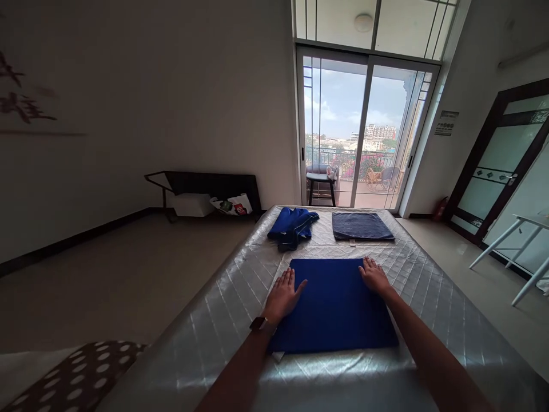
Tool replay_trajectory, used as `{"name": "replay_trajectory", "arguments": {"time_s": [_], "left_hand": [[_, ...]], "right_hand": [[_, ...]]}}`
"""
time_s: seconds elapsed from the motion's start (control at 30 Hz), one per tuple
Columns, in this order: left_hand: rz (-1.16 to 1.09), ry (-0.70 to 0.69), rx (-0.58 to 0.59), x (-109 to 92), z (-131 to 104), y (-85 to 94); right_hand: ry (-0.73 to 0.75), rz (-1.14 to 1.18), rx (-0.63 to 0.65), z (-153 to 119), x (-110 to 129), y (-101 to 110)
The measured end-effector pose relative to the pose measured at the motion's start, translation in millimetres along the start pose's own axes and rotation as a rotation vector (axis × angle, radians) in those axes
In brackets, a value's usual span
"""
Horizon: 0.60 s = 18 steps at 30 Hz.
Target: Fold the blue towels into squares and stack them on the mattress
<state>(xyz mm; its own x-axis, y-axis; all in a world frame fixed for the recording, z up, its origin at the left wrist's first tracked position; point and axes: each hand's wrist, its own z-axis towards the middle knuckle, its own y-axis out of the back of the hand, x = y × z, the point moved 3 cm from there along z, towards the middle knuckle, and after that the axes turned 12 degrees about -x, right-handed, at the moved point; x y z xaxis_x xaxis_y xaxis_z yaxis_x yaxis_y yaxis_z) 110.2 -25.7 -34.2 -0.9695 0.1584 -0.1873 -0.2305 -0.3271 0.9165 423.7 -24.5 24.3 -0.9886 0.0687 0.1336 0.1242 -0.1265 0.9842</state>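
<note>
In front of me a blue folded cloth [337, 309] lies flat as a neat rectangle on the quilted mattress [223, 320]. My left hand [283, 294] rests palm down at its left edge, fingers stretched forward and thumb out over the cloth. At the far right corner, my right hand [374, 274] also lies flat, its fingers extended along the edge. Neither hand grips anything. Beyond them sits a crumpled blue cloth [294, 226] with dark trim, and to its right a dark blue-grey folded towel [362, 226] with a small tag at its near edge.
A brown polka-dot fabric [81, 375] shows at the lower left. Against the wall stands a dark bench [210, 186] with a white box [191, 204] and a printed bag [234, 205] below. A white-legged table [532, 223] is at the right, near a dark-framed door [489, 171].
</note>
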Motion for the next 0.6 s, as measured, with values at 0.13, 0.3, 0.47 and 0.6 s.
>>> {"name": "replay_trajectory", "arguments": {"time_s": [0.13,0.3,0.47,0.6], "left_hand": [[0.021,-0.012,-0.012,4,-1,-5.7],[0.05,-0.006,0.016,6,-4,-6.2],[0.157,0.008,0.166,6,7,11.5],[0.227,-0.009,0.157,-33,37,26.5]], "right_hand": [[-0.006,0.019,-0.013,6,-4,-17],[-0.014,0.07,-0.041,8,-7,-28],[-0.019,0.107,-0.042,8,-4,-26],[-0.023,0.126,-0.047,6,-2,-23]]}}
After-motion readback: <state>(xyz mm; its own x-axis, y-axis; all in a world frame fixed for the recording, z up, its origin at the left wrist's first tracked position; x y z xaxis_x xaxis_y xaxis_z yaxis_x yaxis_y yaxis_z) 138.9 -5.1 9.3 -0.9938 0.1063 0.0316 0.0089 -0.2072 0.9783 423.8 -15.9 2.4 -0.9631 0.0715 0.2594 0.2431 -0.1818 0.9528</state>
